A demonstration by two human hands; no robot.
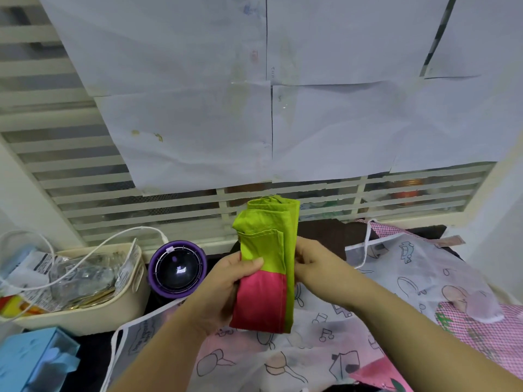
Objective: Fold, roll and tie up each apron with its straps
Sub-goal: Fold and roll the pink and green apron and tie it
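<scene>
A folded apron [267, 250], lime green above and pink-red below, stands upright in the air over the table. My left hand [226, 281] grips its left edge, thumb pressed on the green front where it meets the pink. My right hand [314, 264] holds the right edge, its fingertips hidden behind the fold. A translucent white apron [311, 349] printed with cartoon drawings lies spread under my forearms. A pink checked apron [481, 329] lies at the right. The green apron's straps are not visible.
A cream basket [93, 304] of packets and a white cable sits at left. Beside it stands a purple round device [177, 268]. A blue box [34, 360] lies at bottom left. Paper sheets [254, 108] cover a louvred window behind the table.
</scene>
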